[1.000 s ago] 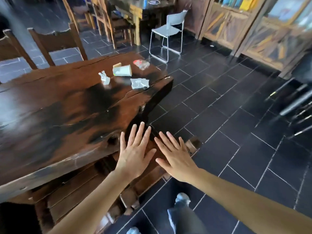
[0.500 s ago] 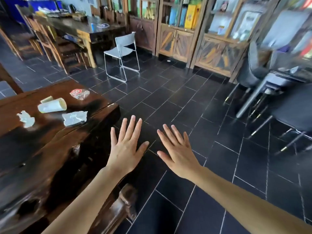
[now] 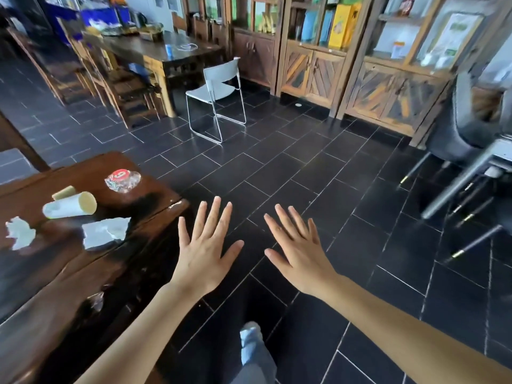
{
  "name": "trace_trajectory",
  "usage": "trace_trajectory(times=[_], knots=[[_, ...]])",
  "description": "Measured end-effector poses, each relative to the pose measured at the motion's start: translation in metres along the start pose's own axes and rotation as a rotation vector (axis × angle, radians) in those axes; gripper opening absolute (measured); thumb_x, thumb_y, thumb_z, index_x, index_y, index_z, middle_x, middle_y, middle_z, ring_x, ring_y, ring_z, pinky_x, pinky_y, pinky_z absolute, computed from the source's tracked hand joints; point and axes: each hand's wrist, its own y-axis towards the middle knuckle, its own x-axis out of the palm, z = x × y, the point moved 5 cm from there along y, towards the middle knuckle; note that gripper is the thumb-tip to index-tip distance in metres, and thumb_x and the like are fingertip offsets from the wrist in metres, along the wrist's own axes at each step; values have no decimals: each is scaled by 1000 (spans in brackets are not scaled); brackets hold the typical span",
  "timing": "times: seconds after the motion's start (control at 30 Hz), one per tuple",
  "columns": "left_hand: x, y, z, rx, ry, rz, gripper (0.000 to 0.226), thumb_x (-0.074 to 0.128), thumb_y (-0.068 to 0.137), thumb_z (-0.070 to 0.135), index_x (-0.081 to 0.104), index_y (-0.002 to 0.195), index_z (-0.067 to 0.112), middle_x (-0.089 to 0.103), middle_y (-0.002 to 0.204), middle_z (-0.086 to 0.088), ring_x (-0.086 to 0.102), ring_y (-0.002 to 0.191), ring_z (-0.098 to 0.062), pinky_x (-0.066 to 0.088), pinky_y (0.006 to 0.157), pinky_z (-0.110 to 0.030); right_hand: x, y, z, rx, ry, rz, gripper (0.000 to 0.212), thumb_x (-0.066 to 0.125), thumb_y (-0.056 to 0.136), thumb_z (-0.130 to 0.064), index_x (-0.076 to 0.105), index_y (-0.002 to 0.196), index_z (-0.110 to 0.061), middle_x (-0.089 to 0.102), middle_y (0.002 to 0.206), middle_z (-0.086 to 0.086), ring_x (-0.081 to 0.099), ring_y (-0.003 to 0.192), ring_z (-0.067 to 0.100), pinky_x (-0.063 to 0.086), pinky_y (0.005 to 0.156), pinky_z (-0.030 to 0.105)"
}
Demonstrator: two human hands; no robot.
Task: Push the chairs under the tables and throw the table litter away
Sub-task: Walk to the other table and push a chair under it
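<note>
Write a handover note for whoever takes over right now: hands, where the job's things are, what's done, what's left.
Left hand and right hand: both open, fingers spread, empty, held over the floor.
Litter is on the near table corner: tipped paper cup, two crumpled tissues, clear wrapper. Nothing picked up yet.
Grey metal chair stands out on the floor beside the far table.
Done: no chair shows pulled out at the near table.
Left: push in the grey chair, then gather and bin all the litter. No bin is in view.
</note>
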Motion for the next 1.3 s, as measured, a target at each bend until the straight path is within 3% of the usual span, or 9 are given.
trace_trajectory(times=[0.1, 0.4, 0.53, 0.83, 1.0, 1.13, 1.3], knots=[[12, 66, -25, -37, 15, 14, 74, 5, 80, 67, -16, 145, 37, -23, 154, 13, -29, 139, -12, -19, 111, -47, 6, 74, 21, -51, -20, -33, 64, 21, 94, -53, -1, 151, -32, -17, 159, -8, -26, 142, 12, -7, 115, 52], [-1, 285, -104, -143, 46, 106, 75, 6, 81, 64, -10, 147, 33, -20, 154, 10, -26, 140, -13, -18, 110, -48, -3, 330, 75, -142, -125, -18, 68, 9, 91, -56, -4, 151, -26, -21, 158, -3, -25, 143, 17, -6, 115, 53], [-1, 351, -138, -201, 83, 83, 77, 1, 78, 66, -16, 145, 33, -26, 153, 10, -31, 138, -13, -20, 109, -47, 2, 418, 93, -146, -113, -9, 70, 7, 91, -57, -8, 151, -26, -27, 156, -1, -27, 142, 18, -10, 113, 50], [11, 526, -237, -410, 146, 112, 78, -3, 75, 65, -19, 145, 32, -28, 152, 10, -32, 138, -13, -21, 108, -47, 17, 655, 128, -336, -67, -63, 72, 5, 86, -59, -10, 150, -30, -29, 155, -5, -29, 141, 15, -14, 112, 47], [-3, 619, -301, -609, 86, 195, 76, -4, 74, 67, -23, 141, 37, -30, 151, 13, -33, 137, -10, -20, 110, -47, 13, 808, 112, -532, -117, -103, 72, 1, 84, -59, -12, 149, -32, -34, 152, -6, -32, 140, 16, -13, 113, 49], [-1, 645, -347, -770, 50, 204, 76, 2, 76, 67, -18, 143, 39, -27, 151, 16, -31, 137, -8, -19, 109, -46, 27, 895, 74, -659, -121, -165, 67, 17, 94, -55, -10, 150, -30, -33, 152, -4, -29, 141, 18, -12, 113, 51], [-15, 658, -434, -981, 93, 235, 76, 2, 74, 67, -18, 142, 40, -30, 148, 17, -31, 137, -8, -19, 110, -47, 69, 984, 10, -829, -54, -191, 71, 4, 86, -59, -9, 150, -31, -29, 155, -4, -25, 143, 19, -13, 112, 49]])
